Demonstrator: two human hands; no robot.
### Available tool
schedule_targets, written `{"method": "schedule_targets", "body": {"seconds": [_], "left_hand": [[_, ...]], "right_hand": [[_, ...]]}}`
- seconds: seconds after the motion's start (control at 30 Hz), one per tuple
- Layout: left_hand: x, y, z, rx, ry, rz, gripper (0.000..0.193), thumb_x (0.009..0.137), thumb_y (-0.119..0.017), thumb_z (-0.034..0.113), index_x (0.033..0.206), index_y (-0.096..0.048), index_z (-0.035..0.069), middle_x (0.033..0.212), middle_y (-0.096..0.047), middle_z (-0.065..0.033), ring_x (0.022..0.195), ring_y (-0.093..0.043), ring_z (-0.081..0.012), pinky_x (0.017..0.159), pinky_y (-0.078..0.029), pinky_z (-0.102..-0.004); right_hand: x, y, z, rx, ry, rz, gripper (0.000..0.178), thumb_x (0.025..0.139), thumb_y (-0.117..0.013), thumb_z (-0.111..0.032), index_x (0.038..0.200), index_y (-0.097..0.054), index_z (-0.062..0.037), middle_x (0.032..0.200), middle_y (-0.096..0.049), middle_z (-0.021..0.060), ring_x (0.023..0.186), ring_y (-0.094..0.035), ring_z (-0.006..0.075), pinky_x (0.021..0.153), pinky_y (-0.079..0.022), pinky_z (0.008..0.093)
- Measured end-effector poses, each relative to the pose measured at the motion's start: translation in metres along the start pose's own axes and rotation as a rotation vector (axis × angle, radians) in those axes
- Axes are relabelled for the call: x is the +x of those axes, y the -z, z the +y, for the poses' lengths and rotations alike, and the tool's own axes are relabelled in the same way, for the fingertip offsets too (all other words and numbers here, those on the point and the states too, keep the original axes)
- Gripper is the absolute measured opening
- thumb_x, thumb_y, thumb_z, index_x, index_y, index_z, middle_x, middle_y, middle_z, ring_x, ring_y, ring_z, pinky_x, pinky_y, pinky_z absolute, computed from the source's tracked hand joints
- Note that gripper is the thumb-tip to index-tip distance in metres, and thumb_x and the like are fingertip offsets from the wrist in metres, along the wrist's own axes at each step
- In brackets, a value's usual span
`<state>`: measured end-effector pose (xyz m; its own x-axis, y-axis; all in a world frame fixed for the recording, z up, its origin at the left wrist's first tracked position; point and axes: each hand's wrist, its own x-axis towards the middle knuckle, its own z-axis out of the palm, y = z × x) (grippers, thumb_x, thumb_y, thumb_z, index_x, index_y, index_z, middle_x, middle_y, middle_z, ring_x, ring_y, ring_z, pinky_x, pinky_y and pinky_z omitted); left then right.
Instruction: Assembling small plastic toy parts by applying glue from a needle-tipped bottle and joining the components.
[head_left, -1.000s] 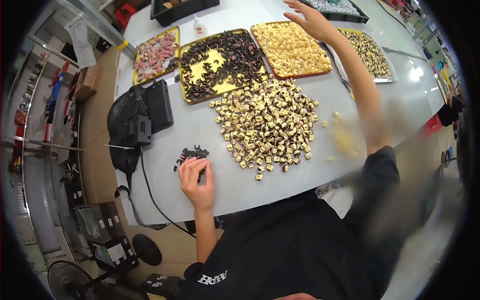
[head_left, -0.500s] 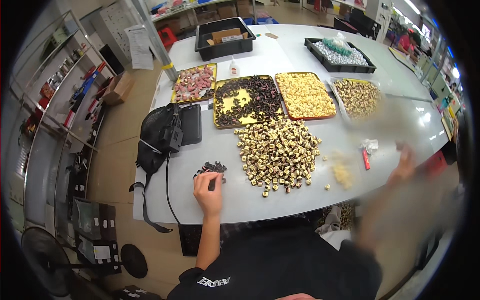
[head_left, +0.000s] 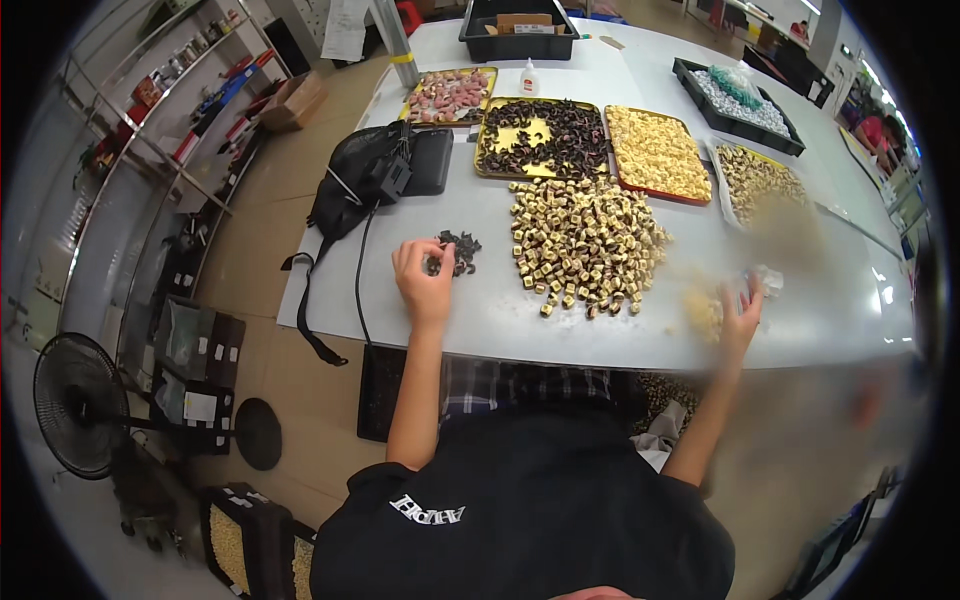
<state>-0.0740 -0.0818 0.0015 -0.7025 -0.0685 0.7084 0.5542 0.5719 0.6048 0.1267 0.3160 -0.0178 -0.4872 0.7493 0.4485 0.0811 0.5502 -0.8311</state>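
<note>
My left hand (head_left: 425, 283) is closed in a pinch at the left edge of a small heap of dark curved pieces (head_left: 464, 252), with one such dark piece showing at its fingertips. Over the table's right part, my right hand (head_left: 738, 318) has thumb and fingers apart, and I see nothing held in it. It is beside a loose patch of pale yellow pieces (head_left: 702, 308), which look blurred, and a crumpled white wrapper (head_left: 768, 280). Between my hands spreads a large pile of small cream-and-brown cube-shaped pieces (head_left: 580, 245).
Beyond the pile stand trays of dark pieces (head_left: 515, 132), pale yellow pieces (head_left: 655, 150) and pink pieces (head_left: 450, 97). A bag of mixed pieces (head_left: 755, 180) lies to the right. A black bag (head_left: 350, 185) with a cable is at left. Black bins (head_left: 515, 45) stand farther back.
My right hand has come in leftward from the table's right side, next to the white wrapper. The red stick-like object there is now out of sight. My left hand stays at the dark heap.
</note>
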Motion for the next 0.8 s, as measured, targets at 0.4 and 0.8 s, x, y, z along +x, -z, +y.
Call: {"method": "schedule_targets", "body": {"seconds": [0.4,0.8], "left_hand": [[-0.018,0.011,0.026,0.163,-0.213,-0.294,0.018,0.068,-0.073,0.012,0.082,-0.062,0.009,0.097,-0.057,-0.0025,0.100,-0.045,-0.0261,0.089,-0.035,-0.0383],[-0.009,0.012,0.003,0.050,-0.276,-0.475,0.009,0.074,-0.061,0.001,0.082,-0.065,0.003,0.088,-0.060,-0.0054,0.089,-0.051,-0.0255,0.081,-0.042,-0.0344]], "right_hand": [[-0.004,0.000,0.010,-0.067,0.020,-0.046,0.037,0.083,-0.063,-0.015,0.115,-0.052,0.0005,0.111,-0.058,0.0104,0.103,-0.053,0.0186,0.089,-0.041,0.0330],[-0.005,0.002,0.008,0.010,0.092,-0.001,0.026,0.085,-0.058,-0.010,0.109,-0.055,-0.0003,0.104,-0.061,0.0079,0.093,-0.058,0.0162,0.084,-0.044,0.0315]]}}
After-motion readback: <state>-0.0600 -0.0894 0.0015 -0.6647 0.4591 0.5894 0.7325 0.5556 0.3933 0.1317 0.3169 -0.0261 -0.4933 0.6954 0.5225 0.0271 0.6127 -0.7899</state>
